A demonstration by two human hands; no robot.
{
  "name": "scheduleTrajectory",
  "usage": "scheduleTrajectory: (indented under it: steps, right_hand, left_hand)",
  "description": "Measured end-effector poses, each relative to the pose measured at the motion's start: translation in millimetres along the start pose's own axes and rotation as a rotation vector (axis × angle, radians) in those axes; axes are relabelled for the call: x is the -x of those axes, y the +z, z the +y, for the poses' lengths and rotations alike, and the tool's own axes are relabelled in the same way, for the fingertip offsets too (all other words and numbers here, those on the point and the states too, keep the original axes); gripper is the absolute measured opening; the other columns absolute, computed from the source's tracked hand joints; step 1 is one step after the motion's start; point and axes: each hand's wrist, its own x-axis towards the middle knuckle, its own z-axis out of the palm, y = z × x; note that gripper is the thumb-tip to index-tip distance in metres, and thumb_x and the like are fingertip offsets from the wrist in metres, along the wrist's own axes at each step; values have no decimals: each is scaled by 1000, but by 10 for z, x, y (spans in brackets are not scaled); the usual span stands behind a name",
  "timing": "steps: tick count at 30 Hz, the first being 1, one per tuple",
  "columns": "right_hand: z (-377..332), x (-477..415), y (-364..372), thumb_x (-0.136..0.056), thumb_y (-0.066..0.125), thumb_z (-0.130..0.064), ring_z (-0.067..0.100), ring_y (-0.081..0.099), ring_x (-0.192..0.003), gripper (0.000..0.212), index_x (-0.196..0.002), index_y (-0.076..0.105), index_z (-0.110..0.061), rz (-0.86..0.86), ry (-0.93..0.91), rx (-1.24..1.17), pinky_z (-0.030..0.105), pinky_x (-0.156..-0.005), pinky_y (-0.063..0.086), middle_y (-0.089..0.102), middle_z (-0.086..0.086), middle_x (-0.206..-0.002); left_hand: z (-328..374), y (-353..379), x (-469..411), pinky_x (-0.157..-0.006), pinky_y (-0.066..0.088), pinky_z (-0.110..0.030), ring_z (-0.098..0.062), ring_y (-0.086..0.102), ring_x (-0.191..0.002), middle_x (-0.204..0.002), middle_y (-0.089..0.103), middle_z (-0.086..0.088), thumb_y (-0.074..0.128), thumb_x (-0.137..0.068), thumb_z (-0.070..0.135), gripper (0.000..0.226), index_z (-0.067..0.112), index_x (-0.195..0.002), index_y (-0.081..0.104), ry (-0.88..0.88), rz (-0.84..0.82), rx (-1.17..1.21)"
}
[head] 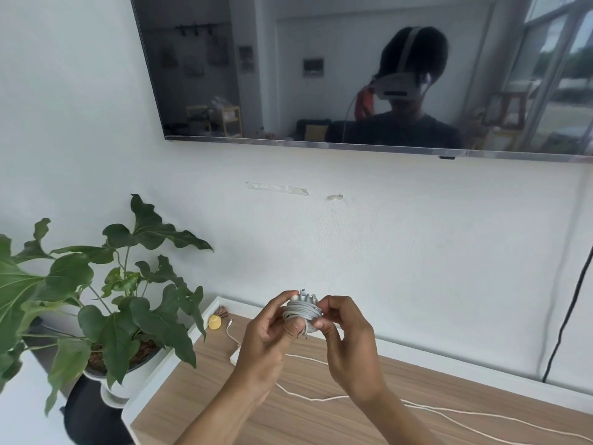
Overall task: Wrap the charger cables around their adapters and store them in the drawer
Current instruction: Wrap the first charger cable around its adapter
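A white adapter with its grey-white cable coiled around it (301,311) is held up in front of the wall, above the wooden top. My left hand (266,335) grips it from the left with the thumb under the coils. My right hand (345,335) pinches it from the right. A second white adapter (236,356) lies on the wooden top, mostly hidden behind my left hand. Its loose white cable (321,398) trails right across the top. No drawer is in view.
The wooden cabinet top (199,390) has a white rim. A potted plant (106,313) stands at its left. A small yellow object (215,322) sits at the back corner. A wall-mounted TV (353,69) hangs above. A black cord (568,316) runs down the wall at right.
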Motion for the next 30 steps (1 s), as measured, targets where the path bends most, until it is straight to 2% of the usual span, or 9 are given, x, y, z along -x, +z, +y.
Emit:
scheduleTrajectory:
  steps: [4,7,11,14,18,20,24,27,30]
  right_hand:
    - [25,43,56,-91,52,-24,10,60,-87,9,-98,54,-19,-9,-14,13,20,-78,48,60,-4,-92]
    - [4,14,44,-91,57,-33,17,62,-92,18,-102,59,-18,-76,40,-82,28,-83,54,58,-2,-101]
    - [-19,-20,-15,-87,65,-19,17,65,-101,21,-108,63,-14,-162,89,-187,25,-90,53,66,-3,-108]
    - [-14,-45,-32,-86,65,-13,14,66,-107,23,-109,64,-10,-197,167,-285,29,-91,54,70,0,-110]
    - [-47,-95,-54,-85,66,-6,17,64,-108,22,-107,65,-8,-241,214,-413,26,-87,54,69,5,-111]
    - [-58,-123,-58,-84,65,1,18,66,-107,23,-107,64,-2,-255,240,-490,23,-85,53,70,7,-113]
    - [-28,-151,-32,-81,64,7,21,67,-104,23,-102,65,-4,-220,237,-509,26,-84,54,71,7,-111]
    - [-18,-134,20,-83,61,10,19,67,-105,28,-100,67,-11,-178,207,-479,29,-88,54,72,1,-108]
    - [-43,-112,75,-85,58,10,17,67,-102,34,-96,67,-21,-130,170,-461,23,-87,52,73,-2,-103]
  left_hand:
    - [-36,3,33,-93,52,-34,-18,69,-102,-108,74,-6,75,-67,36,58,19,-121,61,-35,26,28]
    - [-42,-41,41,-99,50,-44,-24,66,-109,-112,73,-7,76,-70,30,58,17,-124,59,-68,51,87]
    - [-14,-40,56,-91,56,-35,-27,65,-109,-108,74,-7,76,-79,21,45,16,-121,61,-93,72,150]
    - [-2,-62,57,-92,54,-37,-28,64,-110,-109,73,-8,77,-78,20,45,17,-120,62,-91,69,158]
    - [16,-115,36,-84,56,-29,-20,66,-108,-114,72,-7,91,-50,49,87,16,-125,60,-106,19,171]
    - [41,-129,34,-85,57,-30,-20,66,-108,-115,72,-6,91,-46,52,94,15,-125,59,-106,5,192]
    - [64,-136,42,-97,51,-36,-17,66,-107,-113,72,-6,92,-46,50,92,13,-124,59,-84,-16,194]
    - [70,-143,40,-97,50,-34,-16,65,-107,-112,73,-3,91,-50,47,84,16,-122,61,-68,-16,174]
    - [63,-159,28,-96,51,-32,-17,64,-108,-114,72,-4,87,-58,38,69,19,-120,63,-48,-17,166]
